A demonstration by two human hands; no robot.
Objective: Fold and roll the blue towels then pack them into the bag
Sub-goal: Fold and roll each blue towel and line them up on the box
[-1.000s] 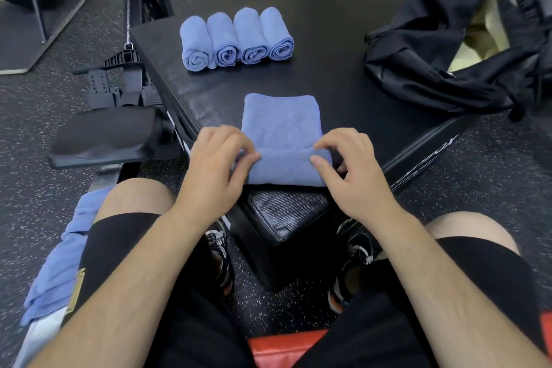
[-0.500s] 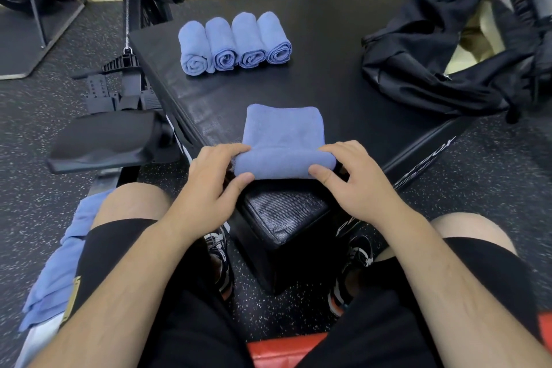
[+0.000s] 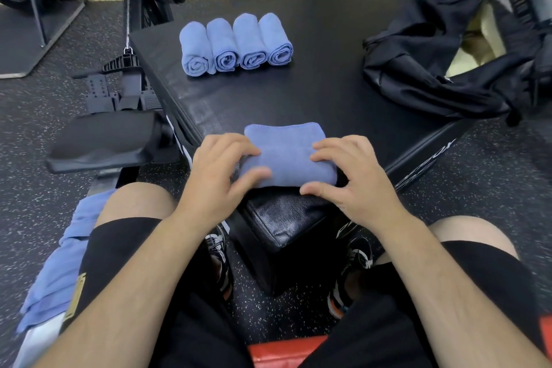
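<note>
Forearms reach in from both sides, and I see both hands meeting on the half-rolled blue towel (image 3: 288, 160) at the near corner of the black padded box (image 3: 313, 92). The left hand (image 3: 219, 172) curls its fingers over the roll's left end, thumb pressed on its front. The right hand (image 3: 354, 178) grips the right end likewise, thumb low along the near edge. Unrolled cloth lies flat beyond the fingers. Four rolled towels (image 3: 236, 43) sit side by side far left on the box, the black bag (image 3: 433, 75) at its right edge.
</note>
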